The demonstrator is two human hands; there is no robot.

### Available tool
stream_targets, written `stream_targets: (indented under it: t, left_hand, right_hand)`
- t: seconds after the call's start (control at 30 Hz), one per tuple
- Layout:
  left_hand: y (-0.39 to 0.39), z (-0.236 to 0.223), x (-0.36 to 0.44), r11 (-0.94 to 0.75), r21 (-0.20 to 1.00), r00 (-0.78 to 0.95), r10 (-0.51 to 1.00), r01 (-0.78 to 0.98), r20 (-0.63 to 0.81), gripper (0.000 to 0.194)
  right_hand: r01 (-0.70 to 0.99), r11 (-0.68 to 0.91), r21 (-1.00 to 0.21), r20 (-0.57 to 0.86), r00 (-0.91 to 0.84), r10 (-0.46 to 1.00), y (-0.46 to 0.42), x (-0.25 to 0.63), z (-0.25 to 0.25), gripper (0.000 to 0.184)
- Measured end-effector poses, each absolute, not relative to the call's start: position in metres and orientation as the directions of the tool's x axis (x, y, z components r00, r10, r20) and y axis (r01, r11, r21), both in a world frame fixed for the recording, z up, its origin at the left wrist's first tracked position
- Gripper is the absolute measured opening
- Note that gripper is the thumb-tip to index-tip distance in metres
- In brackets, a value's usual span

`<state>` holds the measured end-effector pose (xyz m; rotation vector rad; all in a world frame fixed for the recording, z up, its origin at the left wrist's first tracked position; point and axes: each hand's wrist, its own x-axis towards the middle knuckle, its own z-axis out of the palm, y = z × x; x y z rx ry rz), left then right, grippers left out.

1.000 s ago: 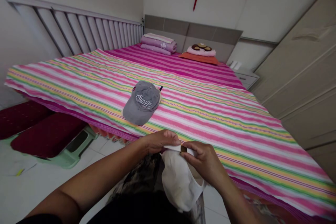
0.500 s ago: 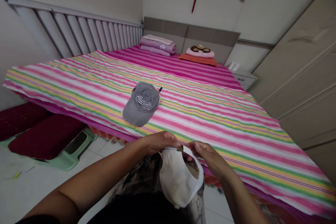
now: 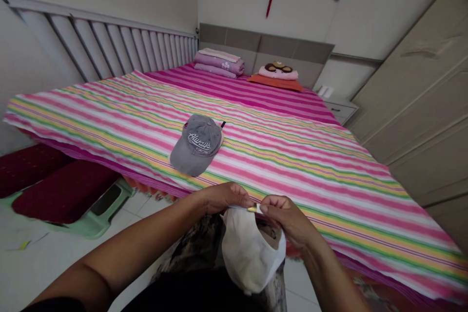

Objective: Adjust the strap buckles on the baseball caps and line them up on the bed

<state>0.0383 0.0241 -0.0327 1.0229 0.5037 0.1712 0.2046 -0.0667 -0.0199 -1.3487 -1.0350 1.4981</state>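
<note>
White cap (image 3: 239, 248) hangs from the person's two hands at 6 o'clock in the view. Left hand (image 3: 228, 196) pinches the strap (image 3: 259, 208) left of the gold buckle (image 3: 252, 208); right hand (image 3: 283, 212) pinches it on the other side; fingers hide part of it. Clock from white cap: grey cap (image 3: 197, 144) at 11, lying on striped sheet (image 3: 310, 165); purple bedding (image 3: 217, 64) just before 12, pink bundle (image 3: 280, 75) just past; nightstand (image 3: 341, 108) at 1, wardrobe (image 3: 413, 102) at 2; red-covered stools (image 3: 73, 192) between 9 and 10. Bed (image 3: 314, 102) blocks 12 o'clock.
</note>
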Motion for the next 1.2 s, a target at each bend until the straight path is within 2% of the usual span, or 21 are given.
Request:
stream_targets:
  t: [0.37, 0.53, 0.6, 0.8, 0.97, 1.03, 1.1, 1.2]
  left_hand:
    - [0.02, -0.026, 0.043, 0.52, 0.852, 0.822, 0.461, 0.055, -0.334, 0.024]
    - [0.026, -0.024, 0.044, 0.589, 0.805, 0.825, 0.492, -0.079, -0.279, 0.016]
    - [0.03, -0.022, 0.043, 0.605, 0.788, 0.824, 0.502, -0.116, -0.264, 0.015]
    - [0.034, -0.022, 0.039, 0.581, 0.813, 0.85, 0.414, 0.029, -0.326, 0.025]
    - [0.035, -0.025, 0.041, 0.58, 0.809, 0.821, 0.506, -0.097, -0.265, 0.021]
    - [0.04, -0.021, 0.041, 0.597, 0.781, 0.817, 0.534, -0.182, -0.218, 0.019]
    - [0.047, -0.016, 0.042, 0.636, 0.718, 0.802, 0.568, -0.284, -0.185, 0.015]
    - [0.058, -0.011, 0.045, 0.744, 0.582, 0.798, 0.548, -0.329, -0.251, 0.017]
  right_hand:
    - [-0.181, -0.299, -0.937, -0.293, -0.058, 0.954, -0.065, 0.207, -0.019, 0.027]
    - [-0.199, -0.319, -0.926, -0.289, -0.167, 0.943, -0.066, 0.213, -0.021, 0.035]
    - [-0.229, -0.322, -0.919, -0.291, -0.16, 0.943, -0.067, 0.217, -0.023, 0.034]
    - [-0.433, -0.246, -0.867, -0.249, -0.051, 0.967, -0.068, 0.217, -0.022, 0.029]
    - [-0.448, -0.248, -0.859, -0.233, -0.09, 0.968, -0.067, 0.22, -0.023, 0.023]
    - [-0.435, -0.246, -0.866, -0.227, -0.095, 0.969, -0.068, 0.227, -0.028, 0.02]
    - [-0.452, -0.227, -0.863, -0.222, -0.066, 0.973, -0.07, 0.235, -0.038, 0.024]
    - [-0.582, -0.186, -0.792, -0.211, -0.026, 0.977, -0.078, 0.24, -0.061, 0.033]
